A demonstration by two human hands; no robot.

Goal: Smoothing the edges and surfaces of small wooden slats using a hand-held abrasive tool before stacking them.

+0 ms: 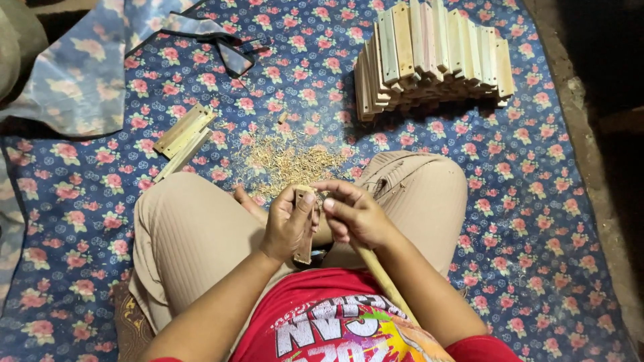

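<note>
I sit cross-legged on a blue floral cloth [537, 201]. My left hand [288, 224] grips a small flat wooden piece [303, 251] held upright in front of my chest. My right hand [352, 214] closes around a long wooden-handled tool [382, 278] whose handle runs back along my forearm; its working end meets the top of the wooden piece, hidden by my fingers. A scatter of pale wood shavings [288, 161] lies on the cloth just past my knees.
A stack of several flat wooden slats [433, 53] stands at the far right. Two or three loose slats [184, 134] lie at the far left. A crumpled fold of the cloth [80, 74] rises at the top left. Bare ground [597, 134] borders the right edge.
</note>
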